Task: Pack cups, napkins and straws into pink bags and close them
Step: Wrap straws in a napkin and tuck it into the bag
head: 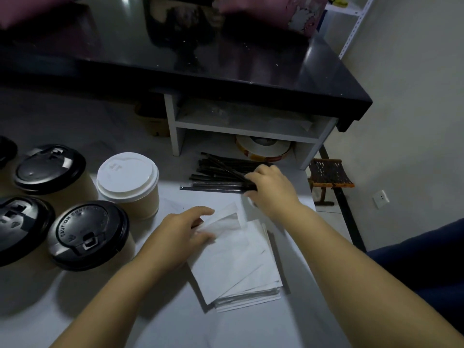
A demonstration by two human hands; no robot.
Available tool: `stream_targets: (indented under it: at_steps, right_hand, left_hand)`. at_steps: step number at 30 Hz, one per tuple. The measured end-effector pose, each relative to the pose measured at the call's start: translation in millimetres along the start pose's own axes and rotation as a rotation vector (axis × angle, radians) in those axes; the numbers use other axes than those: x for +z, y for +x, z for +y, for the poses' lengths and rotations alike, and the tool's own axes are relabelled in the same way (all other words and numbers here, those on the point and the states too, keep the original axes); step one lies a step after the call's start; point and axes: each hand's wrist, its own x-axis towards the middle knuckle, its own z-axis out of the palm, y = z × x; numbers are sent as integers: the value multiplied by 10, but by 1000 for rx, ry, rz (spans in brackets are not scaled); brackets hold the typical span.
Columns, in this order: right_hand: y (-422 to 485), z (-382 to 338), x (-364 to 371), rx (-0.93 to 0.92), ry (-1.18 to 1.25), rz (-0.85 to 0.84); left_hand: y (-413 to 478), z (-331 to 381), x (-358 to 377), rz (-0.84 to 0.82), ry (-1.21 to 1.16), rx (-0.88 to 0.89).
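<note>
Your right hand [270, 187] is closed on the near ends of the straws [221, 169]; their long axis runs left from that hand, across the table [251, 327]. Your left hand [184, 234] pinches the top napkin [223, 219] off the stack [241, 267]. Cups [129, 182] stand left; pink bags [271, 11] lie well beyond, on the black counter [276, 71]

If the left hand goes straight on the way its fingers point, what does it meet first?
The left hand already touches the top napkin; beyond it, probably the right hand.
</note>
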Motion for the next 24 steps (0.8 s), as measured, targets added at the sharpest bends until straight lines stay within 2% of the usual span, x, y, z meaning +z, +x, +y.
stream_targets:
  at_steps: [4,9,15,19,21,24]
  right_hand:
    - [96,-35,64,-78,-179,-73]
    - [58,-39,157,-84,-175,-103]
    - [-61,25,189,-180,-290,-150]
    - [-97,66,83,-11,6,-147]
    - [-120,87,20,60,208,-85]
    - [-163,71,-64,68,424,52]
  left_hand:
    - [10,-47,-9,17,-3,-25]
    - [3,-62,-24,44,-8,-28]
    - [-51,-57,-35,52,-17,-32]
    - [-96,-17,-58,53,4,-26]
    - [-118,6,-69,60,8,-13]
    - [-159,51,-102,70,14,25]
